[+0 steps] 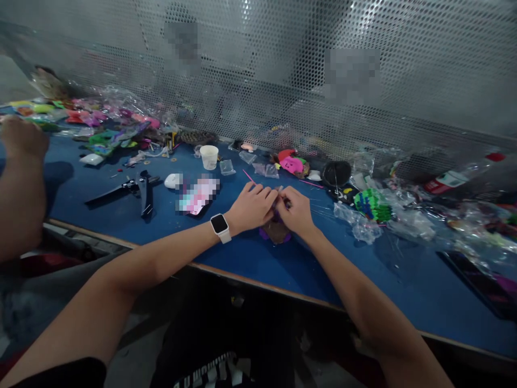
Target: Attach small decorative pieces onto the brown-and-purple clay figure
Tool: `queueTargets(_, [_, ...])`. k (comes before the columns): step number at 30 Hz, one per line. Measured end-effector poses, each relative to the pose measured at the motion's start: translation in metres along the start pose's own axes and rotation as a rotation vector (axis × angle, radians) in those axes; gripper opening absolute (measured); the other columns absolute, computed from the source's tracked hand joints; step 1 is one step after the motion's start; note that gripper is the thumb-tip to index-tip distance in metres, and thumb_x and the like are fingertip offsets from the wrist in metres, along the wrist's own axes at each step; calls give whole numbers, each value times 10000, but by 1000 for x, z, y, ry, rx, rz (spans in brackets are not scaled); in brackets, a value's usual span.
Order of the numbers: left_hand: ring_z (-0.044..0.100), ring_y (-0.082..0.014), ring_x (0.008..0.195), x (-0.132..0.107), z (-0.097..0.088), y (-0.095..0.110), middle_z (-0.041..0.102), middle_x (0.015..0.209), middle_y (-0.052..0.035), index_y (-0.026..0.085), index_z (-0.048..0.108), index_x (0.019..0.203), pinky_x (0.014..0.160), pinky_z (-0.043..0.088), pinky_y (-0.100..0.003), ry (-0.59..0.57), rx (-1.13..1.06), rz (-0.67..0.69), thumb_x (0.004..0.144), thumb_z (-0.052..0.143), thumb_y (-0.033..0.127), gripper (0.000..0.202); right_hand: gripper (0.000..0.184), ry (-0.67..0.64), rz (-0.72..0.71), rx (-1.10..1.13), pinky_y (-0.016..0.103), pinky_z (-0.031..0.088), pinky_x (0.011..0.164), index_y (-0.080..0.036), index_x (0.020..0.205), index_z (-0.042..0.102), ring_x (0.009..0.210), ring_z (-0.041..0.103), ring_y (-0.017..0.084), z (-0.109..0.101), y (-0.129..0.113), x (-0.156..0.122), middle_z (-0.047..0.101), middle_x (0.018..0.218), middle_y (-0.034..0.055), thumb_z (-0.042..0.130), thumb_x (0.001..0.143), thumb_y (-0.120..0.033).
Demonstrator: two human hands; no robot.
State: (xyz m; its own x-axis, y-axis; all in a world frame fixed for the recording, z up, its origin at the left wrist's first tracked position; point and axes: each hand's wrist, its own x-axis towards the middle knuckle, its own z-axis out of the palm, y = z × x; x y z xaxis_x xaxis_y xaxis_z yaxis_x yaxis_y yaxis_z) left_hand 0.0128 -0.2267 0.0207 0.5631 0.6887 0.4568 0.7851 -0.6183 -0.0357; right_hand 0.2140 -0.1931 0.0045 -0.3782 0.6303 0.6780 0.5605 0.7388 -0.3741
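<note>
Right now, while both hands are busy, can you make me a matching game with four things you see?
1. watch
2. cup
3. bottle
4. brown-and-purple piece

A. has a red cap
B. partly covered by the left hand and right hand
C. worn at the left wrist
D. white, standing upright

Pairs: 1-C, 2-D, 3-A, 4-B

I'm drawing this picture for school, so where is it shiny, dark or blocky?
Head view: bright glints on the perforated metal wall; head view: deep gloom below the blue table's edge; head view: blocky pixels cover patches of the wall and the pink phone-shaped thing.
</note>
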Motion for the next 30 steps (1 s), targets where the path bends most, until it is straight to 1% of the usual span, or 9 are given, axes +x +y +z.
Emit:
queueTargets(3, [682, -360, 1166, -2, 2, 1, 777, 1190, -174, 130, 653, 1310, 1077, 446, -501, 34, -112, -20, 1041, 622, 327, 335, 211, -24, -51, -9, 382, 490, 735, -279, 878, 520, 815, 630, 242, -4, -4, -2, 645, 846, 42, 567, 1084, -288])
queueTargets(7, [682, -304, 1046, -4, 2, -7, 768, 1113, -121, 188, 612, 1161, 985, 467, -457, 35, -325, -76, 1021, 567, 258, 163, 147, -92, -171, -78, 401, 552, 810, -275, 1001, 603, 924, 685, 258, -8, -5, -3, 735, 990, 77, 539, 1126, -231])
queueTargets(10, [674, -280, 963, -4, 5, -11, 756, 1047, -100, 216, 563, 1073, 928, 478, -443, 19, -457, -101, 1062, 508, 259, 71, 162, -150, -324, -198, 419, 576, 821, -275, 1012, 607, 931, 686, 277, -10, -3, -4, 749, 1003, 90, 540, 1102, -158])
queueTargets(12, [678, -271, 956, -2, 9, -13, 757, 1047, -99, 220, 548, 1060, 913, 478, -437, 19, -498, -99, 1117, 452, 277, 125, 174, -162, -383, -237, 429, 587, 811, -273, 1025, 604, 910, 680, 284, -10, -3, -3, 738, 986, 90, 534, 1089, -127])
queueTargets(18, [691, -254, 972, 1, 15, -16, 763, 1041, -94, 220, 549, 1046, 904, 476, -421, 39, -511, -35, 1175, 373, 245, 220, 211, -119, -295, -140, 437, 629, 834, -298, 1126, 624, 971, 740, 272, -14, -16, -1, 755, 1044, 76, 566, 1096, -97])
queueTargets(20, [684, -244, 922, 1, 14, -16, 753, 992, -85, 223, 543, 1010, 865, 475, -410, 60, -538, -45, 1170, 390, 252, 223, 218, -89, -285, -119, 430, 630, 821, -307, 1117, 626, 958, 749, 264, -16, -20, 0, 759, 1031, 65, 580, 1095, -95])
queueTargets(25, [639, -185, 785, 0, 10, -11, 687, 844, -22, 242, 475, 891, 758, 463, -344, 102, -726, -79, 1110, 468, 220, 220, 205, -37, -301, -84, 406, 592, 763, -308, 1031, 594, 881, 723, 243, -18, -26, -2, 742, 969, 42, 630, 1067, -109])
queueTargets(27, [632, -180, 784, -1, 10, -10, 675, 850, -21, 245, 459, 885, 750, 468, -332, 127, -768, -68, 1092, 468, 201, 211, 204, -63, -242, -87, 405, 562, 731, -300, 965, 570, 824, 682, 242, -18, -27, -1, 699, 897, 35, 612, 1066, -127])
queueTargets(30, [627, -175, 784, 0, 14, -9, 673, 875, -30, 247, 443, 892, 748, 481, -321, 158, -807, -72, 1081, 443, 174, 203, 253, -153, -168, -100, 398, 519, 701, -288, 871, 506, 775, 624, 237, -16, -25, 1, 627, 817, 33, 559, 1076, -151])
